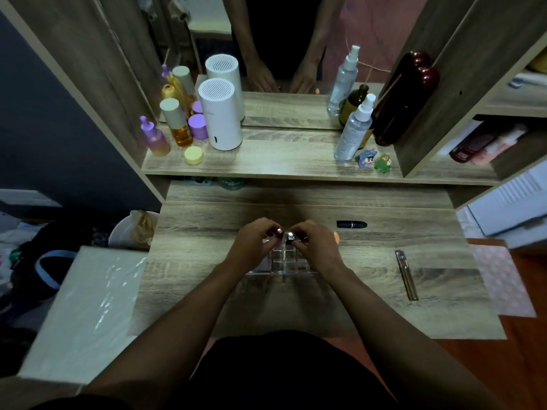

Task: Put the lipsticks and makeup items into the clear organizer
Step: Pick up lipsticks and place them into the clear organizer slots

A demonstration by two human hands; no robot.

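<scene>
The clear organizer [282,266] stands in the middle of the wooden desk, its grid of small compartments partly hidden by my hands. My left hand [257,242] and my right hand [313,244] meet over its far side, fingers pinched on a small silver-capped lipstick [290,235] held between them above the compartments. A black lipstick [351,224] lies on its side on the desk to the right. A slim silver makeup stick [407,275] lies further right, nearer the front.
The raised shelf behind carries a white cylinder [220,113], purple and amber bottles [177,125], a yellow jar [194,155], spray bottles [353,128], two small figurines [374,161] and a mirror. A plastic-covered white box [85,306] sits left of the desk.
</scene>
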